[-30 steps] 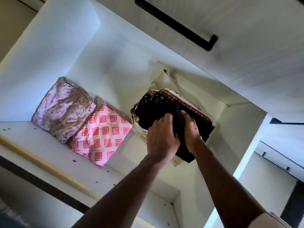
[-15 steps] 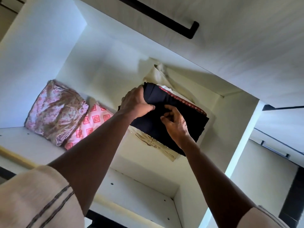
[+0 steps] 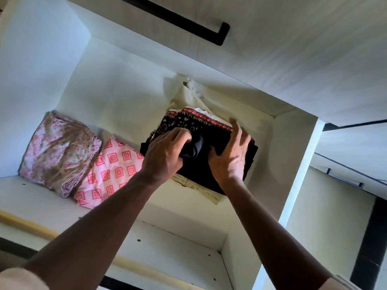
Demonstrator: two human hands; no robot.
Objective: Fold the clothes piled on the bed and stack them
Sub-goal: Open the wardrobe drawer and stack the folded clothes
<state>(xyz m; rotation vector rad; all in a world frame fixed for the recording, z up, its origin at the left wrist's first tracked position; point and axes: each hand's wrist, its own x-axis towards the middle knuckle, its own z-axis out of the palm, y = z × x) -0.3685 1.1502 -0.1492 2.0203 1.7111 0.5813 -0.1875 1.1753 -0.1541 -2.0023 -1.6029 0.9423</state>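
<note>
The stacking step is under way: the left hand [image 3: 165,155] is gripping a bunched fold of the dark garment [image 3: 215,136], which is lying atop the pile [image 3: 201,189] on the wardrobe shelf [image 3: 37,197]. The right hand [image 3: 230,153] is pressing on it with spread fingers. Next, the bunch is probably going to need smoothing flat without toppling the pile.

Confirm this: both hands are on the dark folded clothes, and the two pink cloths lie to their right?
No. The head view shows the pink floral cloth and pink squared cloth lying to the left of the dark folded clothes. The left hand and right hand are indeed on them.
</note>
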